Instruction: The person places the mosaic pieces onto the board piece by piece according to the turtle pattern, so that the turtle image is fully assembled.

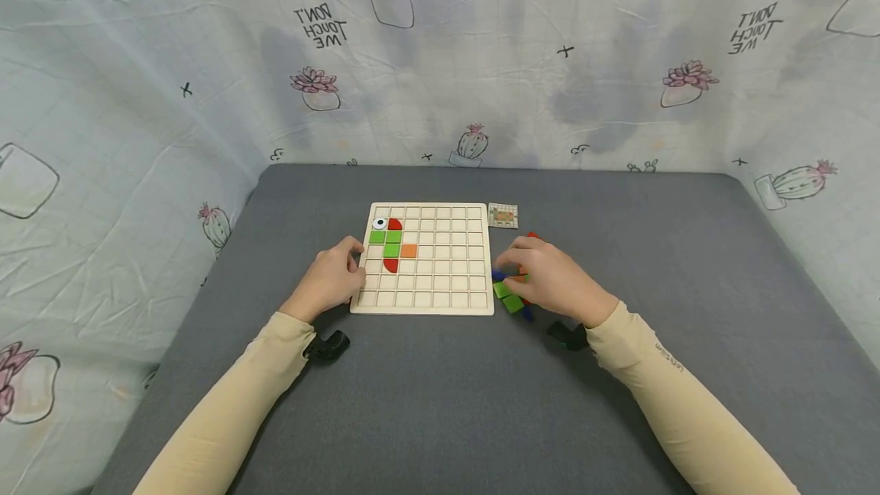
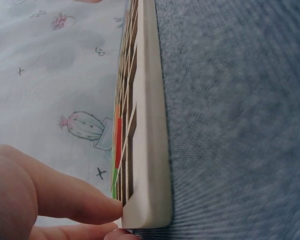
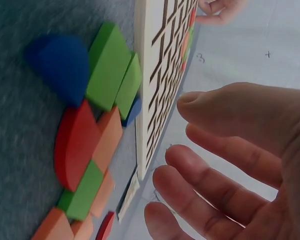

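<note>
Left hand [image 1: 328,279] pinches a board [image 1: 422,311] holding seven tiles [image 1: 393,237] in its cells [image 1: 443,281]; a spread right hand [image 1: 552,275] hovers by loose blocks [image 1: 512,303].

head | blocks [image 1: 512,303] partly behind right hand [image 1: 548,273] | card [image 1: 503,216] print illegible (gridded, perhaps)

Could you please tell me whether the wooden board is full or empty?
Partly filled: in the head view, the board holds several pieces, but most squares are bare.
</note>
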The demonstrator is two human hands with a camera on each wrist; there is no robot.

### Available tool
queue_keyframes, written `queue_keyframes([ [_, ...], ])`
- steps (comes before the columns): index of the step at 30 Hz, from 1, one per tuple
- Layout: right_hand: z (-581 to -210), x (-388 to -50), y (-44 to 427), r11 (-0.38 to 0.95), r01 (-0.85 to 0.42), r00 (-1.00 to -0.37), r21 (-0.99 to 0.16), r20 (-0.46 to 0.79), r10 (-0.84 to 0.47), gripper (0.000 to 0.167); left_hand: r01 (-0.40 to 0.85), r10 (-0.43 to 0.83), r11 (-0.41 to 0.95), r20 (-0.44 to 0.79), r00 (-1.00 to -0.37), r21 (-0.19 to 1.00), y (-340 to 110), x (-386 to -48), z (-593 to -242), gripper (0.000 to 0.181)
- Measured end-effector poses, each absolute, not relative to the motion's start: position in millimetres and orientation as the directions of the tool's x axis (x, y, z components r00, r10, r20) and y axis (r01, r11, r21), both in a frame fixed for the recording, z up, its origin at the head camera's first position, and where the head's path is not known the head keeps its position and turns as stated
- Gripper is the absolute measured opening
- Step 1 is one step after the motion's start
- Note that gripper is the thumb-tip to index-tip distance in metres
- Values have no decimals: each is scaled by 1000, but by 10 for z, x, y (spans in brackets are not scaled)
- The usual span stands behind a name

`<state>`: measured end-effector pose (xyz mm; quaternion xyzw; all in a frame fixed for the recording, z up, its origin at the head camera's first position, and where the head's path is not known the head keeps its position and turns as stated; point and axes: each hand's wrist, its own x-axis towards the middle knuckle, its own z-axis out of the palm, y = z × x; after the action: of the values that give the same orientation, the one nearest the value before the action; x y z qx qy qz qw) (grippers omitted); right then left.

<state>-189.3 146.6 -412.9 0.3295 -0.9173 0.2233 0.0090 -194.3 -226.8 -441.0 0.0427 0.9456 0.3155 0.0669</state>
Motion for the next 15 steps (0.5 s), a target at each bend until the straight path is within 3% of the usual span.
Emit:
queue_keyframes([
  [15, -4227, -2014, 1676, 716, -592, -802, -370, 176, -571, 15, 37, 120, 801, -99, -988, 598, -2268, -1946, -4419, 41],
])
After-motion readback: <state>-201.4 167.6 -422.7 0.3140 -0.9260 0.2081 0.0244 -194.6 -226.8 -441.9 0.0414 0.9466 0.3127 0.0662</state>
